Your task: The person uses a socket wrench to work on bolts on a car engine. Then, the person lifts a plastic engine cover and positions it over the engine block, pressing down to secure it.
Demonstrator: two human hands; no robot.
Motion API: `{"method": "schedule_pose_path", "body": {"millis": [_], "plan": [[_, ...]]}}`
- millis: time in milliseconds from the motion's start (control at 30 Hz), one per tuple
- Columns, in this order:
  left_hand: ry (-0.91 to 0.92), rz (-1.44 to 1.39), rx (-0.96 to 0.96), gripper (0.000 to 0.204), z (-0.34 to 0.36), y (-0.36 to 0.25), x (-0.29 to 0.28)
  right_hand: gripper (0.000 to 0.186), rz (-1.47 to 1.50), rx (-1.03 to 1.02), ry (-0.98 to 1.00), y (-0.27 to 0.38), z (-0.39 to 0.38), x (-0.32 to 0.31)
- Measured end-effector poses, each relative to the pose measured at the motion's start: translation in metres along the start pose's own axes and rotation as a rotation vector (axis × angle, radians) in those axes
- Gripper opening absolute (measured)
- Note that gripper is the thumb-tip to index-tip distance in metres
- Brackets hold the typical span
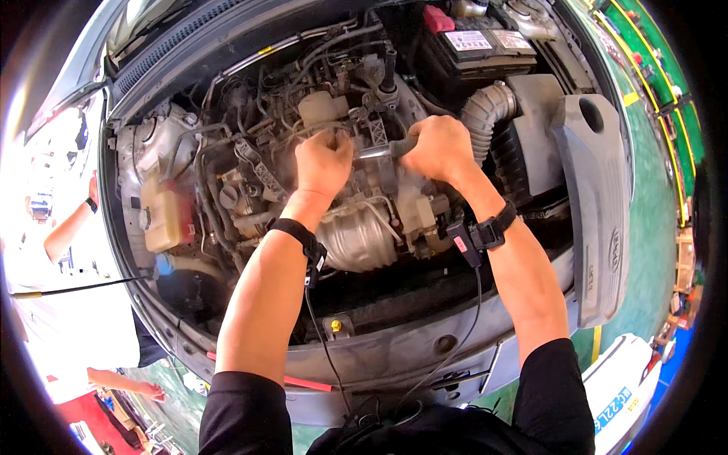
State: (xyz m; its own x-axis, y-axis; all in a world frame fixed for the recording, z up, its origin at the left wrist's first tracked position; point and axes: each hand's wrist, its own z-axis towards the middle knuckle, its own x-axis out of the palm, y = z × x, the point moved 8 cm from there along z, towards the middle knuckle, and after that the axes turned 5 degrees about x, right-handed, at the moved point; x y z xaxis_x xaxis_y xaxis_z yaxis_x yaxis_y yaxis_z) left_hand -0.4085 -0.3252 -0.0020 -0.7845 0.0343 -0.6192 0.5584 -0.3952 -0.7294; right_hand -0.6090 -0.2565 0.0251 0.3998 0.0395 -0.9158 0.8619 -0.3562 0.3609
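Both my hands are over the middle of a car engine [318, 110]. My right hand [438, 148] is closed around the dark handle of a ratchet wrench [373, 152], whose silver shaft points left. My left hand [324, 161] is closed at the other end of the wrench, and its fingers hide the tool's head. Hoses, cables and metal brackets surround the hands. Below them sits a ribbed silver heat shield [356, 241]. A corrugated air intake hose [487, 114] curves just right of my right hand.
A black battery [474, 57] stands at the back right. A grey plastic cover [595, 220] lies along the right side. The coolant reservoir [163, 216] is at left. A thin black rod [80, 288] reaches in from the left, where another person's arm [70, 227] shows.
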Motion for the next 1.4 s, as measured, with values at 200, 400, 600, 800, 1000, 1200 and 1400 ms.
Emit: {"method": "schedule_pose_path", "body": {"millis": [200, 400, 600, 800, 1000, 1200, 1400], "plan": [[0.016, -0.034, 0.004, 0.03, 0.001, 0.001, 0.003, 0.031, -0.027, 0.091, -0.01, -0.001, -0.008, 0.0], [0.045, -0.096, 0.034, 0.028, 0.002, 0.004, 0.005, 0.033, -0.012, 0.152, 0.008, -0.003, -0.012, 0.005], [0.062, -0.077, 0.065, 0.028, 0.003, -0.003, 0.003, 0.035, -0.003, 0.178, -0.025, -0.004, -0.015, 0.003], [0.083, -0.074, 0.075, 0.026, 0.003, 0.002, 0.007, 0.033, 0.018, 0.196, -0.008, -0.005, -0.016, 0.006], [0.155, -0.098, 0.021, 0.029, 0.004, 0.012, 0.012, 0.032, 0.039, 0.228, -0.056, -0.001, -0.025, 0.005], [0.169, -0.05, -0.007, 0.025, 0.007, -0.002, 0.008, 0.03, 0.065, 0.219, -0.074, -0.007, -0.021, 0.005], [0.127, -0.05, 0.09, 0.027, 0.004, -0.007, 0.003, 0.03, 0.04, 0.22, -0.109, -0.008, -0.021, 0.009]]}}
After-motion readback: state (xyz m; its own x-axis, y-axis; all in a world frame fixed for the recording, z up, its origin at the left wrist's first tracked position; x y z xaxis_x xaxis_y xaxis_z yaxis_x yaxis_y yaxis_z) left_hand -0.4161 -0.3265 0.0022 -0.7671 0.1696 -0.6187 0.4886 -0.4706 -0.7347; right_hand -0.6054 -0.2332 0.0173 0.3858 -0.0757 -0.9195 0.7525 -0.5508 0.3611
